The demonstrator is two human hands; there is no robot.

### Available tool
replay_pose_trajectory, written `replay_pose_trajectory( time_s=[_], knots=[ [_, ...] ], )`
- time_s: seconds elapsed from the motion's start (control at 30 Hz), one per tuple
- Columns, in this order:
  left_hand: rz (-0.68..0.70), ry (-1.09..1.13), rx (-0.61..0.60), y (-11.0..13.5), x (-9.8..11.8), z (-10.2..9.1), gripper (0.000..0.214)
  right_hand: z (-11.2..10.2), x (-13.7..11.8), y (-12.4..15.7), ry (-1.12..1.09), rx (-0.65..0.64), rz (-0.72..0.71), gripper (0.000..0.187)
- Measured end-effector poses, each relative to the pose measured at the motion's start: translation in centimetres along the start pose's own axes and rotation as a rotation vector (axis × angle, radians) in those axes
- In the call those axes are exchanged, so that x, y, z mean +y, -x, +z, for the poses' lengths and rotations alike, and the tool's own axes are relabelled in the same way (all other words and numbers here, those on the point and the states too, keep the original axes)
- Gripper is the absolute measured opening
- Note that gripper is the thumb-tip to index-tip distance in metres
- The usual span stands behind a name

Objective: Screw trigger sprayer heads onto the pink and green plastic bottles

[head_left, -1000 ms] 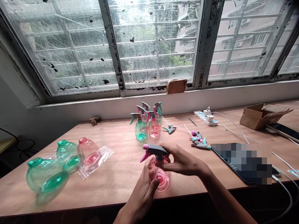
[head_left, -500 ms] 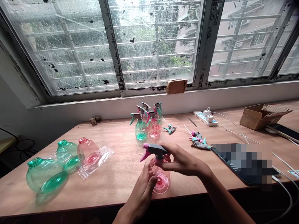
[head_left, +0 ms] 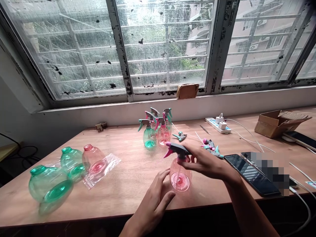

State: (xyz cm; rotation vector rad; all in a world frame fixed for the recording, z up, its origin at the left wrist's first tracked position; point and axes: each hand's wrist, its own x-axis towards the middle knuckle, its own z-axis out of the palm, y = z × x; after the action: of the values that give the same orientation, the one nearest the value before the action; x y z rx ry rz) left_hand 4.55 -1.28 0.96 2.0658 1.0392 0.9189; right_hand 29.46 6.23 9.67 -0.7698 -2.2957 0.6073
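Note:
A pink see-through spray bottle [head_left: 181,177] with a grey and pink trigger head is near the table's front edge. My right hand [head_left: 204,161] grips it around the neck and head. Just to its left, my left hand [head_left: 158,194] is open, thumb and fingers apart, close to the bottle's lower side. Farther back stands a group of several bottles with trigger heads, among them a green spray bottle [head_left: 149,136] and another pink spray bottle [head_left: 163,134]. At the left are headless bottles: a large green bottle [head_left: 49,184], a second green bottle [head_left: 71,161] and a pink bottle [head_left: 92,158].
Loose trigger heads [head_left: 211,148] lie right of centre, and another trigger head [head_left: 180,136] is by the bottle group. Two phones, one a black phone [head_left: 251,174], are at right. Behind them are a power strip [head_left: 217,125] and a cardboard box [head_left: 271,125]. A plastic bag [head_left: 108,168] is at left.
My right hand has moved to the right and slightly away from me with the pink spray bottle. My left hand has let go of the bottle and opened.

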Motion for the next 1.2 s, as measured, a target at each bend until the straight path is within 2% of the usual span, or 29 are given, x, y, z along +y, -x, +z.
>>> replay_pose_trajectory(
  time_s=[0.1, 0.2, 0.33, 0.4, 0.5, 0.73, 0.87, 1.03, 1.2],
  knots=[
    [0.04, -0.038, -0.041, 0.0, 0.0, 0.1, 0.05, -0.3, 1.1, -0.1, 0.101, 0.074, 0.075, 0.018],
    [0.056, -0.083, -0.069, 0.1, -0.2, 0.3, 0.052, -0.4, 1.6, -0.3, 0.106, 0.112, 0.116, 0.016],
    [0.022, -0.098, -0.022, 0.2, -0.6, 0.4, 0.056, -0.4, 1.1, -0.5, -0.027, 0.018, 0.031, 0.025],
    [-0.018, -0.07, 0.026, 0.2, -0.8, 0.4, 0.059, -0.2, 0.6, -0.6, -0.086, -0.035, -0.011, 0.031],
    [-0.054, 0.014, 0.037, 0.3, -1.0, 0.5, 0.066, 0.4, -0.2, -0.7, -0.13, -0.091, -0.049, 0.031],
    [-0.038, 0.133, 0.026, 0.2, -1.2, 0.4, 0.09, 2.9, -1.6, -1.2, -0.228, -0.115, -0.168, 0.032],
    [-0.031, 0.19, 0.022, -0.1, -0.6, 0.0, 0.088, 3.4, -1.6, -1.2, -0.24, -0.082, -0.176, 0.038],
    [-0.037, 0.188, 0.03, -0.2, -0.2, -0.1, 0.08, 3.0, -1.7, -1.1, -0.218, -0.084, -0.108, 0.028],
    [-0.037, 0.188, 0.045, -0.1, -0.4, 0.1, 0.074, 2.6, -1.8, -0.8, -0.205, -0.1, -0.079, 0.044]
  ],
)
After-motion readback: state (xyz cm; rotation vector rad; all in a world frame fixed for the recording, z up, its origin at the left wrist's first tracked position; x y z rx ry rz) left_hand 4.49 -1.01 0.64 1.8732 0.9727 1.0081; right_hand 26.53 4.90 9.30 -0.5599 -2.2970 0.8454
